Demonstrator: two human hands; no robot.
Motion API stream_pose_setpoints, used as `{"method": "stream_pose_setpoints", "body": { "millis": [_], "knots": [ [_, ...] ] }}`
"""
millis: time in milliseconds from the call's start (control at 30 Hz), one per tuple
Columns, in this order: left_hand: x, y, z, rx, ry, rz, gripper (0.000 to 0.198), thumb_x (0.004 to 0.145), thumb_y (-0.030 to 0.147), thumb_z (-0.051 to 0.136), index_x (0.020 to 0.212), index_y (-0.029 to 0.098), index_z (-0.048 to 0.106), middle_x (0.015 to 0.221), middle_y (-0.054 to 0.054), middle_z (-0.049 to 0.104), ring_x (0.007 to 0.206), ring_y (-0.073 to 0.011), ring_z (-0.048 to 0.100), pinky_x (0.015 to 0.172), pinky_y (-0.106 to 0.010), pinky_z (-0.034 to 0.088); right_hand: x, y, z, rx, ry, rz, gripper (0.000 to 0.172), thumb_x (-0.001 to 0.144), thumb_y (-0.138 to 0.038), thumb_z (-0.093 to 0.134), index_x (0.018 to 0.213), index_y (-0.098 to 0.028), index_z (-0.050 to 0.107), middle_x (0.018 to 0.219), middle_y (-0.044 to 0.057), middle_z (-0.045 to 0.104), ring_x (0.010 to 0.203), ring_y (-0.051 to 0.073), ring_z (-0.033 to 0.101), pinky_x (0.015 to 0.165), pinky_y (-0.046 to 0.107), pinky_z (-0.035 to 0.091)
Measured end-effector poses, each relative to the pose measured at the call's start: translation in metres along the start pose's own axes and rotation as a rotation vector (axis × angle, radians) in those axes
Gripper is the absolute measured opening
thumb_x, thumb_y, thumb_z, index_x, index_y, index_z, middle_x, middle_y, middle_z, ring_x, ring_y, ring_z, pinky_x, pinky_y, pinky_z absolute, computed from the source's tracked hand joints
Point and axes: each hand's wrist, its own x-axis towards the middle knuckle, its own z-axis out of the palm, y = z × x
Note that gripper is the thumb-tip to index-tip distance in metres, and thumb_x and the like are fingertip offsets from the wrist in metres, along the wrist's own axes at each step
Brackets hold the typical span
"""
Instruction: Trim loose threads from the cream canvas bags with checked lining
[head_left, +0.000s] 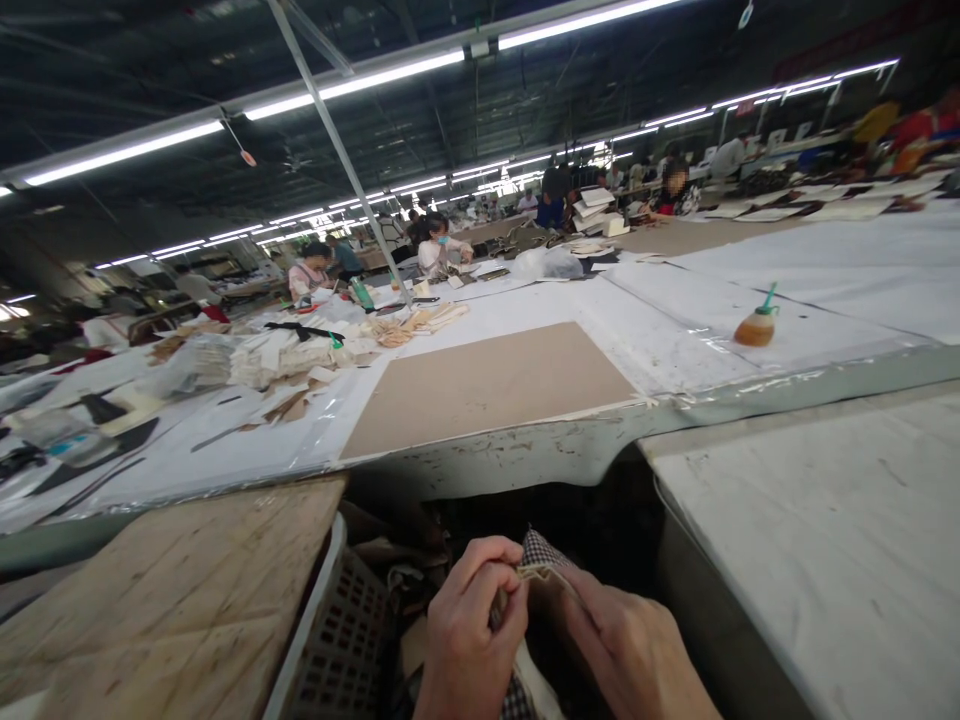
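Note:
Low in front of me, below the table edge, both hands grip a piece of checked fabric (543, 552) with a pale cream edge or lining. My left hand (476, 620) pinches the fabric's edge between thumb and curled fingers. On the other side, my right hand (626, 635) holds the same edge, its thumb side against the cloth. More of the checked cloth hangs down between the hands toward the bottom of the view. The right fingertips are partly hidden behind the fabric.
A plastic basket (349, 630) with scraps stands left of my hands. A brown board (495, 385) lies on the white-covered table (675, 300). A glue bottle (756, 325) with a green nozzle stands right. Fabric piles (277, 350) lie left; people work farther back.

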Motion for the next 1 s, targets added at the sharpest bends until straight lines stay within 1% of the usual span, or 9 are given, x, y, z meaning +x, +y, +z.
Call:
{"method": "stream_pose_setpoints", "body": {
  "millis": [100,233,333,467,600,733,1000],
  "knots": [
    [-0.0004,0.0001,-0.0017,-0.019,-0.021,0.0,0.02,0.083,0.002,0.056,0.071,0.019,0.055,0.091,-0.002,0.065,0.085,-0.0113,0.065,0.077,-0.018,0.052,0.0008,-0.0012,0.0021,-0.012,0.003,0.008,0.034,0.1,-0.025,0.029,0.107,-0.026,0.063,0.066,-0.007,0.072,0.052,0.016,0.07,0.046,0.028,0.043],
    [-0.0022,-0.0014,-0.0021,-0.049,-0.041,-0.034,0.02,0.083,0.003,0.056,0.071,0.019,0.055,0.092,-0.002,0.065,0.083,-0.0107,0.066,0.076,-0.018,0.053,0.0005,0.0005,0.0042,0.01,-0.041,0.038,0.033,0.1,-0.027,0.031,0.111,-0.028,0.062,0.066,-0.007,0.071,0.054,0.016,0.071,0.048,0.027,0.042],
    [-0.004,-0.0041,-0.0006,-0.062,-0.021,-0.035,0.02,0.084,0.003,0.056,0.072,0.019,0.055,0.091,-0.002,0.064,0.08,-0.0107,0.066,0.075,-0.018,0.053,0.0006,0.0024,0.0033,0.034,-0.089,0.082,0.034,0.1,-0.028,0.031,0.114,-0.03,0.062,0.075,-0.007,0.074,0.062,0.017,0.073,0.053,0.026,0.045],
    [-0.0058,-0.007,0.0017,-0.069,-0.017,-0.029,0.019,0.084,0.004,0.056,0.073,0.019,0.055,0.093,-0.002,0.065,0.083,-0.0109,0.065,0.075,-0.018,0.053,0.0007,0.0041,0.0014,0.063,-0.141,0.144,0.036,0.1,-0.031,0.03,0.112,-0.032,0.064,0.082,-0.006,0.076,0.07,0.019,0.075,0.057,0.026,0.048],
    [-0.0062,-0.0063,0.0027,-0.07,0.004,-0.005,0.019,0.084,0.003,0.056,0.073,0.018,0.055,0.091,-0.002,0.065,0.08,-0.0105,0.066,0.073,-0.017,0.053,0.001,0.0045,0.0002,0.086,-0.152,0.185,0.038,0.099,-0.034,0.031,0.112,-0.032,0.066,0.086,-0.004,0.077,0.074,0.021,0.075,0.059,0.026,0.051],
    [-0.0058,-0.0037,0.0024,-0.067,-0.001,0.019,0.019,0.084,0.002,0.056,0.074,0.018,0.056,0.089,-0.002,0.066,0.078,-0.0101,0.066,0.071,-0.017,0.053,0.003,0.0041,-0.0017,0.123,-0.153,0.206,0.039,0.099,-0.036,0.031,0.113,-0.032,0.067,0.089,-0.002,0.078,0.076,0.022,0.075,0.062,0.026,0.052],
    [-0.0064,-0.0013,0.003,-0.085,-0.012,0.036,0.02,0.085,0.001,0.055,0.075,0.018,0.055,0.09,-0.002,0.065,0.081,-0.0098,0.066,0.072,-0.016,0.053,0.0046,0.0019,-0.0017,0.11,-0.132,0.232,0.036,0.099,-0.032,0.034,0.109,-0.033,0.069,0.081,-0.003,0.077,0.073,0.021,0.075,0.059,0.025,0.049]
  ]
}}
